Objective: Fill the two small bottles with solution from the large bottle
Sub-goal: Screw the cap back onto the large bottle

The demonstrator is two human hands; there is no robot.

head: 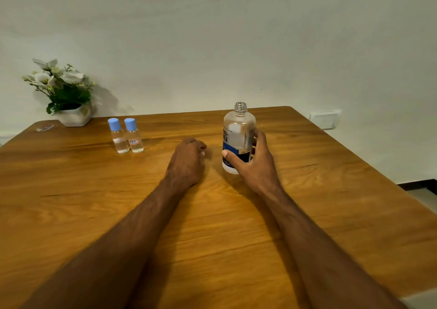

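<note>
The large clear bottle (238,131) with a blue and white label stands upright on the table, right of centre, its threaded neck uncapped. My right hand (254,160) grips its lower half, thumb across the label. My left hand (189,160) rests on the table just left of the bottle, its fingers curled round a small object that is mostly hidden; a bit of white shows at the fingertips, and it looks like the bottle's cap. Two small clear bottles, one (117,136) and the other (133,135), stand side by side at the back left, both with light blue caps on.
A white pot of white flowers (68,96) stands at the table's back left corner by the wall. A small clear wrapper (45,127) lies left of it. The wooden table (212,226) ends at its right edge, with floor and a wall socket (325,119) beyond.
</note>
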